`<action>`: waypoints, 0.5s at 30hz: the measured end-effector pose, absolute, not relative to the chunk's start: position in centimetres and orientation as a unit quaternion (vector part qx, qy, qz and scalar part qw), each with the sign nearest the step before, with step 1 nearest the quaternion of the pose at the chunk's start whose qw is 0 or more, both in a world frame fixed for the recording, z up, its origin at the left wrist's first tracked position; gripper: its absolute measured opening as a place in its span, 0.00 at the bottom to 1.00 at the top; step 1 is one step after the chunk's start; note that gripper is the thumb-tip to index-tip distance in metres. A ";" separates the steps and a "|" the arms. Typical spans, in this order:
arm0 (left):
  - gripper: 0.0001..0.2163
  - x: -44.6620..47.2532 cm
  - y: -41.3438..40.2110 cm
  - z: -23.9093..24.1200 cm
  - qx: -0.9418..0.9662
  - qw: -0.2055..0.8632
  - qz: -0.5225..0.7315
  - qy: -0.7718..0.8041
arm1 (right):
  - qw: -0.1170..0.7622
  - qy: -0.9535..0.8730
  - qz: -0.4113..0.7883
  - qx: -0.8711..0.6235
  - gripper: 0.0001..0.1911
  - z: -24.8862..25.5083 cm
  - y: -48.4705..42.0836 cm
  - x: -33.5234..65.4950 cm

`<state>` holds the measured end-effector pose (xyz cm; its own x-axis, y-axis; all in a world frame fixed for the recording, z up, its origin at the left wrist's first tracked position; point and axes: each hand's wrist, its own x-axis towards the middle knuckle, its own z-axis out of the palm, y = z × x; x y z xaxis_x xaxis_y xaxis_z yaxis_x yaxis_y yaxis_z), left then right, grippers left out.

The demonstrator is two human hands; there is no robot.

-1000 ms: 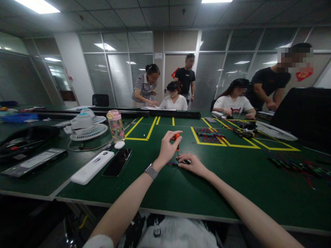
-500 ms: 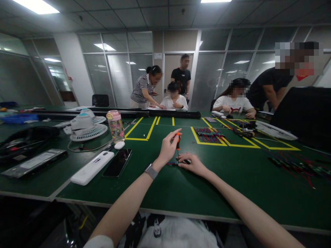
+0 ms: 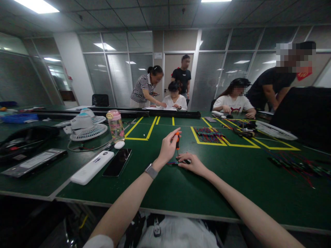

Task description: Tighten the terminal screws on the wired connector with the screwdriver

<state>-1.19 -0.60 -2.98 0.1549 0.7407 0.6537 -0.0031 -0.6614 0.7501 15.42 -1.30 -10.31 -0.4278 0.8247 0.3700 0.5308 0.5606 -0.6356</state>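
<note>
My left hand [image 3: 168, 148] is closed around the orange and black handle of a screwdriver [image 3: 177, 144], which stands upright with its shaft pointing down. The tip meets a small circuit board [image 3: 176, 163] with red and blue wires, lying on the green table. My right hand [image 3: 192, 163] rests on the table to the right of the shaft, its fingers pinching the board's edge and partly covering it.
Left of my hands lie a black phone [image 3: 117, 162], a white power bank [image 3: 93, 167] and a pink-lidded bottle [image 3: 115, 127]. Wired boards form a pile [image 3: 209, 135] inside yellow tape, with more wired boards [image 3: 300, 165] at right. Several people are across the table.
My hands and the screwdriver stay almost in place. Across the table, the seated person in white and the person in stripes have shifted their arms slightly.
</note>
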 end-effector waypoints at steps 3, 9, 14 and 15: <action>0.15 -1.2 -0.7 -3.0 0.701 0.271 0.602 0.272 | 0.337 -0.816 0.217 -0.417 0.08 -10.4 -1.3 15.4; 0.13 -1.3 -1.1 -2.8 0.723 0.189 0.596 0.294 | 0.338 -0.811 0.219 -0.424 0.08 -10.2 -1.4 15.3; 0.17 -1.3 -0.9 -3.0 0.729 0.244 0.582 0.264 | 0.335 -0.812 0.222 -0.423 0.08 -10.0 -1.6 15.2; 0.17 -1.2 -0.8 -3.0 0.727 0.252 0.582 0.263 | 0.334 -0.813 0.222 -0.422 0.08 -10.0 -1.6 15.2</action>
<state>-1.22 -0.84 -3.01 0.1845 0.6760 0.7134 0.0885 -0.7343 0.6730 15.21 -1.58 -9.96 -0.4193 0.8352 0.3559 0.5380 0.5444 -0.6435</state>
